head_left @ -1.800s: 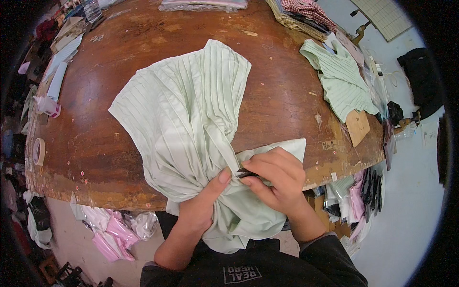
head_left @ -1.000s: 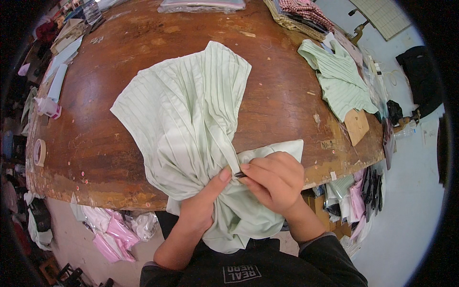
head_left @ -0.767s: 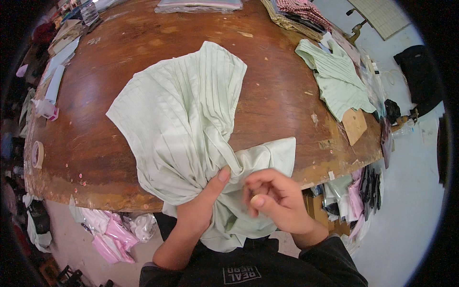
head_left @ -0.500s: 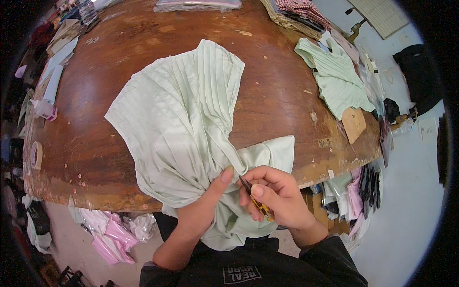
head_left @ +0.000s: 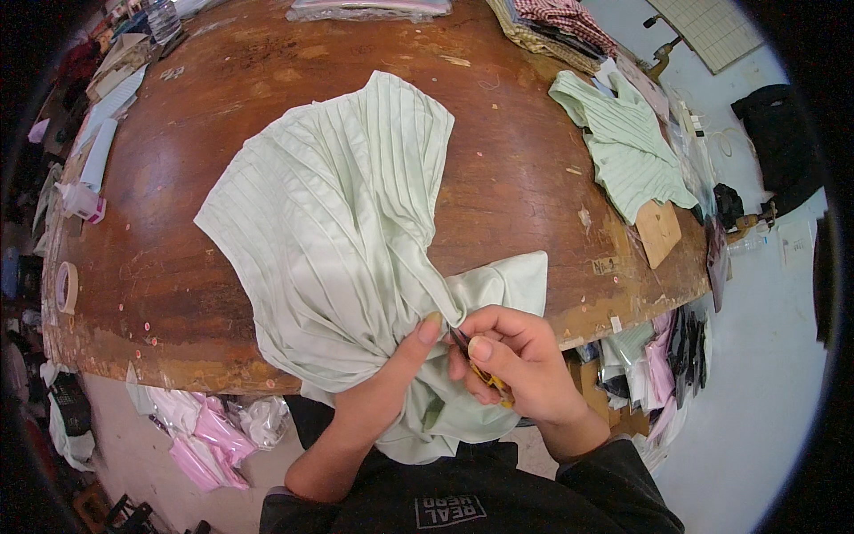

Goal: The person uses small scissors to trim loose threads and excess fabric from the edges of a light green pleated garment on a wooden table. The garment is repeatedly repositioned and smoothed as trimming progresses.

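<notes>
A large, worn brown wooden table (head_left: 507,196), scuffed and scattered with small pinkish dots, filled most of the view, its edge bowed by the lens. A pale green pleated garment (head_left: 329,214) lay bunched over the centre, spreading toward 11 o'clock and hanging off the near edge at 6.

Just before 7 o'clock, the left hand (head_left: 387,376) pressed its thumb on the gathered cloth; its other fingers were hidden beneath. Between 4 and 5, the right hand (head_left: 520,365) curled closely around yellow-handled snips (head_left: 489,383), the dark blades just beside a narrow folded strip.

Around the tabletop sat a tape roll (head_left: 68,287) at 9, a white bottle (head_left: 80,203) between 9 and 10, a plastic-wrapped pack (head_left: 369,9) near 12, folded checked cloth (head_left: 565,27) at 1, and another pale green garment (head_left: 632,142) at 2. Beyond the table, bagged pink and white goods (head_left: 205,436) lay at 8, more bagged items (head_left: 658,369) at 4.
</notes>
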Demonstrator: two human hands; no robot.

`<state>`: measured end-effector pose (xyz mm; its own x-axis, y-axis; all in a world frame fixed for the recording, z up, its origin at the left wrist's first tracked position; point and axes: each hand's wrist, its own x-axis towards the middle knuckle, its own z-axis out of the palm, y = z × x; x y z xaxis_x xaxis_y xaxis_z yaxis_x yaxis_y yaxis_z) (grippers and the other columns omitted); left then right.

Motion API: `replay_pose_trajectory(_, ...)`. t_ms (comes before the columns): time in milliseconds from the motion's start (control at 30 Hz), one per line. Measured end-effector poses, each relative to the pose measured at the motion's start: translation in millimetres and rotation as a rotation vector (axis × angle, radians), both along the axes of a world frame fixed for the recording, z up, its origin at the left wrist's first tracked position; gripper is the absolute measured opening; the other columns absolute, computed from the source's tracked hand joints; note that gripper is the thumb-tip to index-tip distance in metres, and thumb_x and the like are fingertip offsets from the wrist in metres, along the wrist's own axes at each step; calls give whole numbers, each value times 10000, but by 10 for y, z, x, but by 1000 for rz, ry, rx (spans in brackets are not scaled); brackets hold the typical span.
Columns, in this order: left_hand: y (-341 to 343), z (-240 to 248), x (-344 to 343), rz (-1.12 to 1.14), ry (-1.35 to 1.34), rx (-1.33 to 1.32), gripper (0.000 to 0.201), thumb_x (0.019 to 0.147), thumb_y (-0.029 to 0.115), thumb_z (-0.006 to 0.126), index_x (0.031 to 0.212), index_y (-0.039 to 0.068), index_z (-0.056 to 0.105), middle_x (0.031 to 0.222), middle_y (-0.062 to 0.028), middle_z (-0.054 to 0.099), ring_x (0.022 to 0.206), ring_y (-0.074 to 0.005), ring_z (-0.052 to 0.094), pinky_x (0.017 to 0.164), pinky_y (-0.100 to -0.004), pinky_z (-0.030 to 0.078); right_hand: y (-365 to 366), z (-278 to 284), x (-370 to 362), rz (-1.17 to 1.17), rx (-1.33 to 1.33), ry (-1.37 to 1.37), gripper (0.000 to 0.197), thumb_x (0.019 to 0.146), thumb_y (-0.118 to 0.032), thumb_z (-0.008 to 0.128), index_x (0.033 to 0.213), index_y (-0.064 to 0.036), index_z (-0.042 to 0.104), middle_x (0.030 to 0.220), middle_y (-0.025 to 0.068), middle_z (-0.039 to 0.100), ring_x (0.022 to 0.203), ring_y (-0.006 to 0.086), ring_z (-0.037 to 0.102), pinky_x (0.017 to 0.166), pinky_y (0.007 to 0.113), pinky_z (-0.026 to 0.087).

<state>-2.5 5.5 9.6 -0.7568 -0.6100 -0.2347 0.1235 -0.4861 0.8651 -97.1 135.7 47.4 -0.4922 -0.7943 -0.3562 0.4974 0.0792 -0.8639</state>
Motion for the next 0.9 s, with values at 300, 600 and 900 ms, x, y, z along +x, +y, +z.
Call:
replay_pose_trajectory(300, 16, -22, -8, -8, 19, 27, 281, 858, 84, 721, 1107, -1, 621, 1025, -34, 652, 918, -111, 597, 848, -251, 469, -34, -28, -12, -31, 13, 14, 177, 962, -156, 593, 1026, 9, 595, 773, 45, 629, 524, 48, 474, 449, 195, 352)
replay_pose_trajectory(600, 24, -33, 4, -31, 23, 29, 295, 867, 101, 716, 1121, -5, 613, 1046, -33, 646, 923, -110, 592, 853, -247, 465, -32, -53, -2, -38, 12, 31, 164, 958, -130, 595, 1041, 11, 587, 780, 41, 621, 534, 48, 471, 464, 194, 355)
replay_pose_trajectory(900, 15, -54, -15, -7, 16, 56, 378, 860, 103, 726, 1192, -10, 586, 1130, -52, 625, 1007, -128, 577, 917, -265, 443, 5, -136, 22, -99, -164, 844, 285, 912, -129, 635, 1141, 19, 553, 999, 147, 632, 850, 190, 607, 765, 300, 491)
